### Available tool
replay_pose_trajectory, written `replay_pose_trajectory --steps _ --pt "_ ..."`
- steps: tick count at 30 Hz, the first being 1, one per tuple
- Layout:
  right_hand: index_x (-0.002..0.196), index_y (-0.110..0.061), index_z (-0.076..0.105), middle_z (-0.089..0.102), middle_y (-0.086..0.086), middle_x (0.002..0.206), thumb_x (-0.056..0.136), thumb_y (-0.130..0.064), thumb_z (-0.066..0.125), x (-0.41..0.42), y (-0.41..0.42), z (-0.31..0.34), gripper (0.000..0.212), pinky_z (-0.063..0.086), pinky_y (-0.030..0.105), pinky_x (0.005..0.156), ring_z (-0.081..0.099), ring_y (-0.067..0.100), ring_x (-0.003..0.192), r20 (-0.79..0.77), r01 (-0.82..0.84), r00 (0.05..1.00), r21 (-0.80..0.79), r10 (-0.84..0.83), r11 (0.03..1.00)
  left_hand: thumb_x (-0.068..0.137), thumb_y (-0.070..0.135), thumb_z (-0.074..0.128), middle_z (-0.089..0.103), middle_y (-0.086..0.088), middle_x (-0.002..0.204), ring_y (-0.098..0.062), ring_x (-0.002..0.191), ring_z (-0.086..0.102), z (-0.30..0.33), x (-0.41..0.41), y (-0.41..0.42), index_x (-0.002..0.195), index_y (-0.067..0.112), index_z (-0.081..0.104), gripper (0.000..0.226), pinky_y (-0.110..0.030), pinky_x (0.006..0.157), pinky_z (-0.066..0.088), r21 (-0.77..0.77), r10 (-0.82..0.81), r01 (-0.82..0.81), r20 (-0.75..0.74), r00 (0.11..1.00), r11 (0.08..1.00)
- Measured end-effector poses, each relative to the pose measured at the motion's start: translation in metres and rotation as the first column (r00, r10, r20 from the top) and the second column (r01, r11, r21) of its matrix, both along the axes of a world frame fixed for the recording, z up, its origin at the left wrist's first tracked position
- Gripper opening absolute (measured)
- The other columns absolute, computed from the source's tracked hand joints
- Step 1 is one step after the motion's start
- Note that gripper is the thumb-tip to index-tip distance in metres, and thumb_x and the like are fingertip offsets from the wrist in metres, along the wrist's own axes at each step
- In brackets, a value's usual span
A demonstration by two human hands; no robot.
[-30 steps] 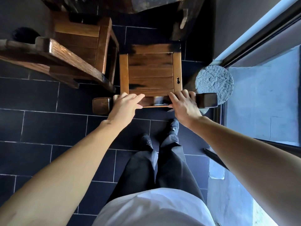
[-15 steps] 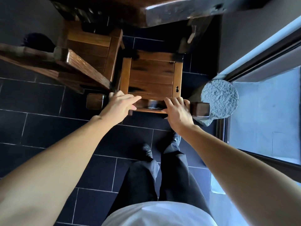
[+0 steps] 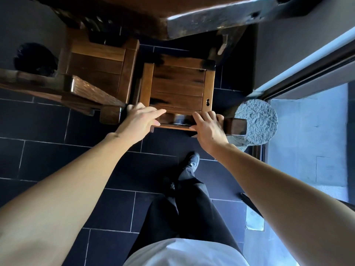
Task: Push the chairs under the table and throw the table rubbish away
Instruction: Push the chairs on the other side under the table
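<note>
A dining corner of a home or café: dark wooden table [image 3: 192,14], slatted wooden chairs [image 3: 178,85], black tiled floor [image 3: 48,131], glass door [image 3: 317,131].

The single head camera looks steeply down from above, close over both arms, onto the chair [image 3: 177,87] and dark floor [image 3: 48,154].
</note>
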State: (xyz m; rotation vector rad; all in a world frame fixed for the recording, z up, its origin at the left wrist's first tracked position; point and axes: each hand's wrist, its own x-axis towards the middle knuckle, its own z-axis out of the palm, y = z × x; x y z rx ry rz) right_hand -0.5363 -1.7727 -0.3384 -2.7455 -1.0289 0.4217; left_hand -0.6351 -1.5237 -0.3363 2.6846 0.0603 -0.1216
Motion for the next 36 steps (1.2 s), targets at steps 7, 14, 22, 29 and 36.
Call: replay_pose_trajectory --steps 7,14,22,29,36 --pt "0.119 -0.015 0.057 0.06 0.005 0.118 0.097 -0.027 0.06 0.041 0.013 0.001 0.026 0.027 0.042 0.097 0.046 0.031 0.113 -0.02 0.015 1.0 0.006 -0.014 1.0 0.086 -0.002 0.069 0.07 0.003 0.119 -0.025 0.095 0.052 -0.004 0.038 0.012 0.133 0.022 0.063 0.053 -0.037 0.078 0.026 0.018 -0.024 0.024 0.011 1.0 1.0" --pt "0.12 -0.013 0.056 0.06 0.005 0.116 0.095 -0.019 0.059 0.056 0.026 0.004 0.026 0.026 0.041 0.099 0.045 0.031 0.112 -0.042 0.026 0.999 0.0 -0.026 1.0 0.085 -0.005 0.067 0.071 0.007 0.116 -0.023 0.093 0.051 -0.004 0.058 0.027 0.129 0.024 0.066 0.053 -0.042 0.079 0.031 -0.019 0.001 -0.001 -0.011 1.0 1.0" --pt "0.113 -0.013 0.059 0.062 0.004 0.112 0.092 -0.018 0.068 0.054 0.032 0.003 0.023 0.029 0.042 0.093 0.048 0.031 0.102 -0.03 0.08 0.996 0.017 -0.08 0.997 0.083 -0.008 0.063 0.07 0.009 0.115 -0.025 0.091 0.053 -0.001 0.056 0.028 0.131 0.022 0.064 0.056 -0.039 0.076 0.03 -0.021 -0.02 0.02 0.005 1.0 1.0" --pt "0.123 -0.014 0.059 0.062 0.002 0.117 0.092 -0.016 0.068 0.055 0.034 0.007 0.032 0.025 0.039 0.093 0.047 0.029 0.106 -0.032 0.074 0.997 -0.013 -0.074 0.997 0.086 -0.008 0.059 0.069 0.011 0.118 -0.022 0.092 0.051 -0.002 0.06 0.032 0.131 0.027 0.064 0.058 -0.04 0.078 0.029 -0.048 -0.009 0.007 -0.05 0.999 0.999" --pt "0.122 -0.013 0.06 0.062 0.005 0.114 0.092 -0.017 0.067 0.054 0.039 0.008 0.03 0.023 0.039 0.092 0.046 0.031 0.106 -0.04 0.077 0.996 -0.019 -0.077 0.997 0.089 -0.007 0.055 0.07 0.015 0.117 -0.021 0.094 0.049 0.001 0.064 0.036 0.131 0.027 0.065 0.055 -0.039 0.079 0.026 -0.094 -0.005 -0.002 -0.07 0.998 0.996"
